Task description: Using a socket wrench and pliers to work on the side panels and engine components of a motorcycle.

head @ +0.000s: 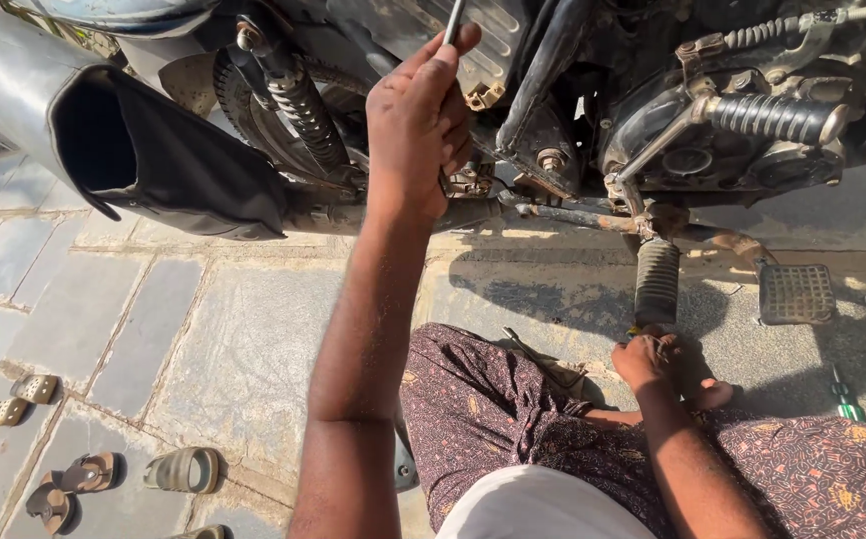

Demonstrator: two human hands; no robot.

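Metal tool shaft sticks up out of my left hand, which is closed around it, raised against the motorcycle beside the rear spring. My right hand sits low, well apart, just under the ribbed footpeg, fingers curled; I cannot tell what it holds.

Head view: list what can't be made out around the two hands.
- Metal tool in the left hand: its top is cut off by the upper edge and its lower part is hidden by the fingers.
- What the right hand holds: in shadow below the footpeg, too small to tell.
- Green-handled tool: the knee hides part of it.
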